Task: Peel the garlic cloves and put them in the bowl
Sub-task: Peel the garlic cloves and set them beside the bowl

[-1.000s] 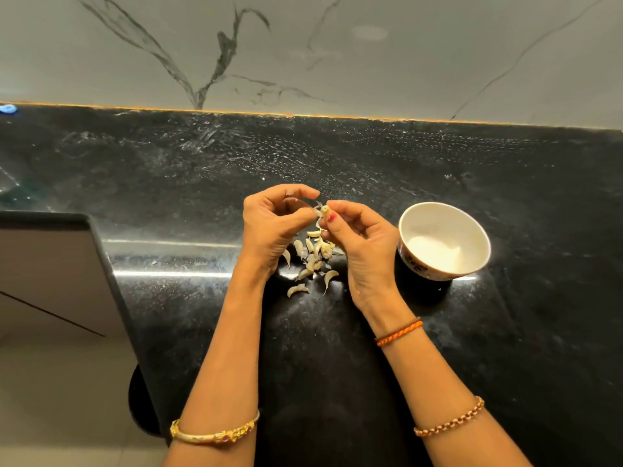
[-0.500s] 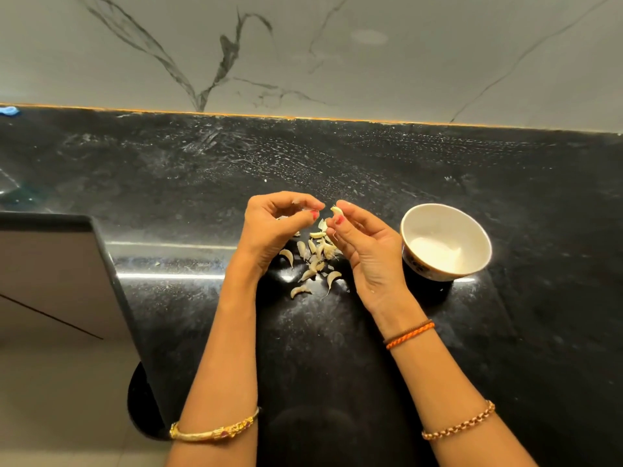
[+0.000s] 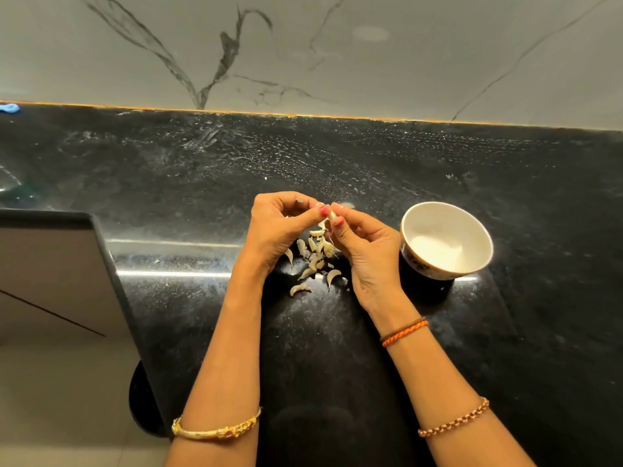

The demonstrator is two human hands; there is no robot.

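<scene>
A small pale garlic clove [image 3: 332, 215] is held between the fingertips of both hands above the counter. My left hand [image 3: 281, 227] pinches it from the left with curled fingers, and my right hand [image 3: 365, 244] pinches it from the right. Below the hands lies a loose pile of several garlic cloves [image 3: 315, 259] with bits of skin on the black counter. A white bowl [image 3: 475, 230] with a patterned outside stands to the right of my right hand; its inside looks bare.
The black stone counter [image 3: 337, 348] runs back to a grey marble wall [image 3: 337, 55]. The counter's edge drops off at the left, with a grey floor [image 3: 50, 382] below. A small blue thing [image 3: 9, 108] lies at the far left back edge.
The hands have stayed together over the pile, working one clove. In the last half second the fingertips have closed in on it from both sides.
</scene>
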